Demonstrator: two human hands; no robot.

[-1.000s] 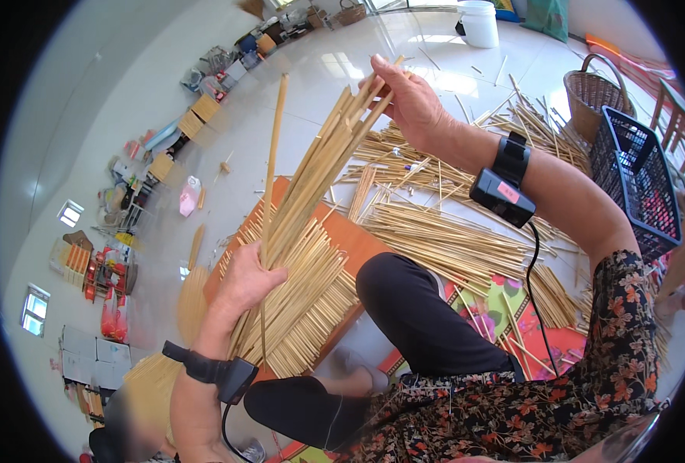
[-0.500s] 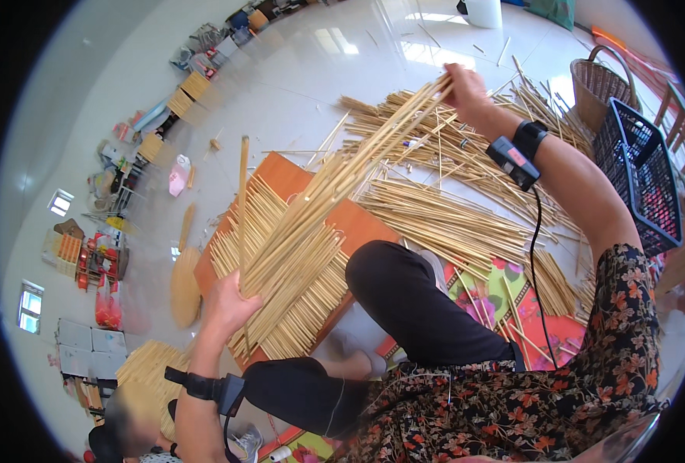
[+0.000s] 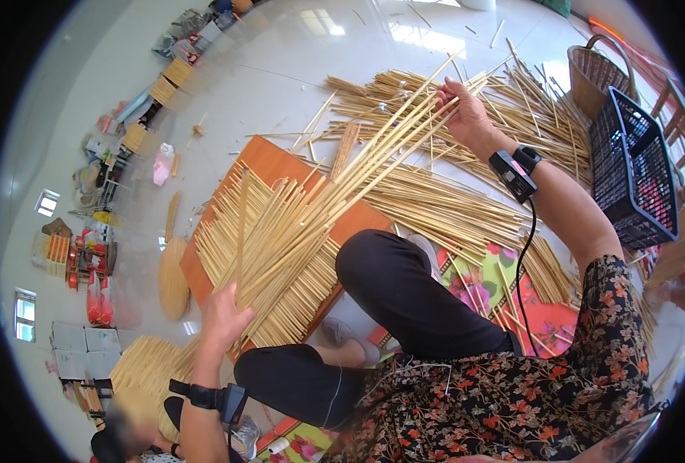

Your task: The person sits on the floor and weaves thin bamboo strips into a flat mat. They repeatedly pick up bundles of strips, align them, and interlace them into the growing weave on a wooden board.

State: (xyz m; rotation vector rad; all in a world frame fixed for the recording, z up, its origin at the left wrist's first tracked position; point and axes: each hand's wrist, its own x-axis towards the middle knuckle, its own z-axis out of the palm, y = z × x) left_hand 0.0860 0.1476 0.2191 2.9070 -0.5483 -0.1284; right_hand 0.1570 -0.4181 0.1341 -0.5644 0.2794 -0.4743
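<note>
Largest item: the loose straw-coloured stalks (image 3: 466,212) spread over the floor, far right. Next, an orange-brown wooden board (image 3: 275,160), centre, with a layer of cut stalks (image 3: 296,305) lying across it. The long bundle of stalks (image 3: 358,166) is held over the board, running from near left to far right, its far end fanned. Right side: a dark plastic crate (image 3: 642,218) and a handled wicker basket (image 3: 584,81) beyond. The left hand (image 3: 227,312) grasps the bundle's near end, thumb across; the right hand (image 3: 466,112) has fingers curled loosely round far ends. Step in hand, as judged: spreading and sorting the bundle. The next move calls for a firm left grip and selective right fingers.
</note>
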